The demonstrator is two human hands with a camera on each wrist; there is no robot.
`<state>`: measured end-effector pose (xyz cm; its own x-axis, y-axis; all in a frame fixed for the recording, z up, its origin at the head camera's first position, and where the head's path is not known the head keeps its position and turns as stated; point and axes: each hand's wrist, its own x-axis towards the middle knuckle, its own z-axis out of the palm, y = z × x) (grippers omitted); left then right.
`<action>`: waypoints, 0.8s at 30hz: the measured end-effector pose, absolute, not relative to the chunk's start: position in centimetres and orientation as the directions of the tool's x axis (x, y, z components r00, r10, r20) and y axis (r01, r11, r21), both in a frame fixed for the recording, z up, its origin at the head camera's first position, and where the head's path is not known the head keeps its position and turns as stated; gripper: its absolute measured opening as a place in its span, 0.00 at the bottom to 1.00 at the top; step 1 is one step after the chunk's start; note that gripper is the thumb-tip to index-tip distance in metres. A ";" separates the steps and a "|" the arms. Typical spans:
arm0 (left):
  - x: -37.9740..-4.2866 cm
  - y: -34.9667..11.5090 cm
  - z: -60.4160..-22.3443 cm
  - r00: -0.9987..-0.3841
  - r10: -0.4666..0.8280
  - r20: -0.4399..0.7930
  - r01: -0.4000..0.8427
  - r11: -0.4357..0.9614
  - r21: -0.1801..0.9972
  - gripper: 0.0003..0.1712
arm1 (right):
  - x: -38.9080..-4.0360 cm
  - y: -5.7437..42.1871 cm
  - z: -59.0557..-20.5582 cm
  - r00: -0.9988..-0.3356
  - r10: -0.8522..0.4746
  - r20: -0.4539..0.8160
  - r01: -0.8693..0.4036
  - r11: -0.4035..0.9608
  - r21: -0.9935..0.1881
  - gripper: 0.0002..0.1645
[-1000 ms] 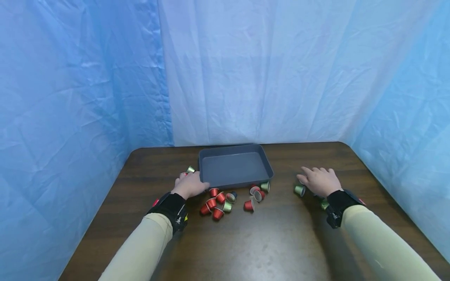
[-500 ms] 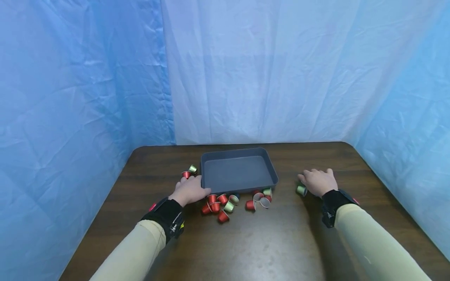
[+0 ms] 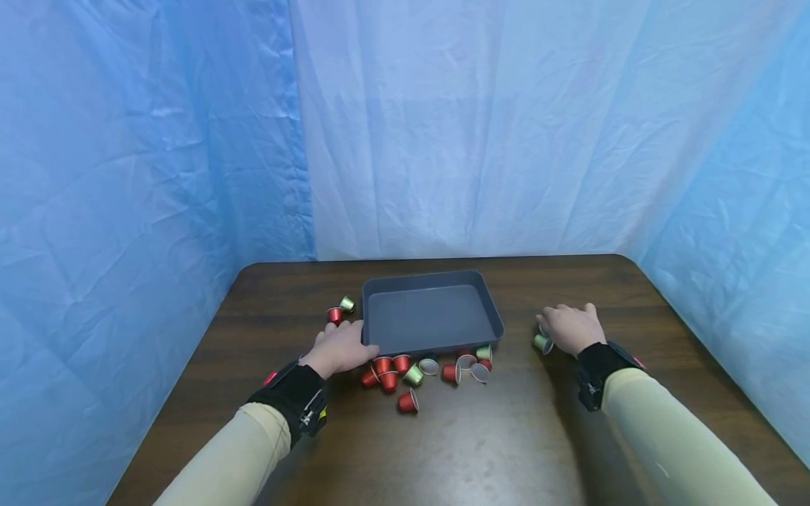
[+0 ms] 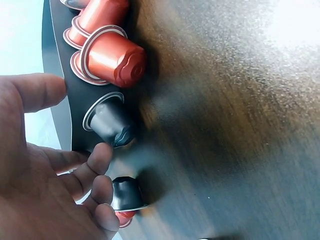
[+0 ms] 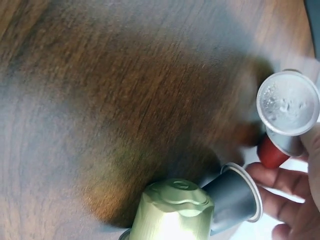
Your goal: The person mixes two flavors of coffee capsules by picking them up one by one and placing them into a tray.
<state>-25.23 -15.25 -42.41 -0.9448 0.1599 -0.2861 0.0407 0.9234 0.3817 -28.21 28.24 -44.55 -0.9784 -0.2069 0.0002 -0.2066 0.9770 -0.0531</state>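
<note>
My left hand is at the near-left corner of a dark grey baking tray. It grips that corner, with the thumb over the front rim and the fingers round the side. A black coffee capsule and red capsules lie against the front wall; another black capsule is at the fingertips. At the right, my right hand is low over the table beside several capsules. Its fingers lie loosely behind a red capsule and a black capsule. A silver-lidded capsule and a green capsule are close by.
Along the tray's near side lie several red and green capsules, with one red capsule nearer me. A red capsule and a green capsule lie left of the tray. Blue curtains enclose the brown table.
The tray has slid toward me with my left hand, shoving capsules nearer; one red capsule has rolled toward me. My right hand has shifted slightly left.
</note>
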 end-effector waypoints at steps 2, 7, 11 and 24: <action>-25.2 -15.3 -42.4 -0.943 0.165 -0.288 0.046 0.924 0.379 0.39 | -28.3 28.3 -44.7 -0.978 -0.207 0.004 -0.207 0.977 -0.055 0.13; -25.0 -15.4 -42.5 -0.939 0.166 -0.301 0.042 0.925 0.377 0.41 | -28.3 28.2 -44.9 -0.981 -0.192 -0.002 -0.191 0.978 -0.087 0.13; -24.8 -15.4 -42.3 -0.936 0.158 -0.314 0.028 0.925 0.379 0.41 | -28.3 28.2 -44.8 -0.984 -0.179 -0.014 -0.176 0.978 -0.109 0.15; -24.7 -15.5 -42.3 -0.931 0.151 -0.333 0.015 0.926 0.378 0.41 | -28.4 28.6 -44.8 -0.988 -0.134 -0.075 -0.128 0.988 -0.089 0.20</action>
<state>-24.67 -15.49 -42.31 -0.9308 0.1506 -0.3330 0.0147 0.9258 0.3777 -28.36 28.59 -44.78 -0.9881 -0.1344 -0.0749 -0.1276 0.9878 -0.0890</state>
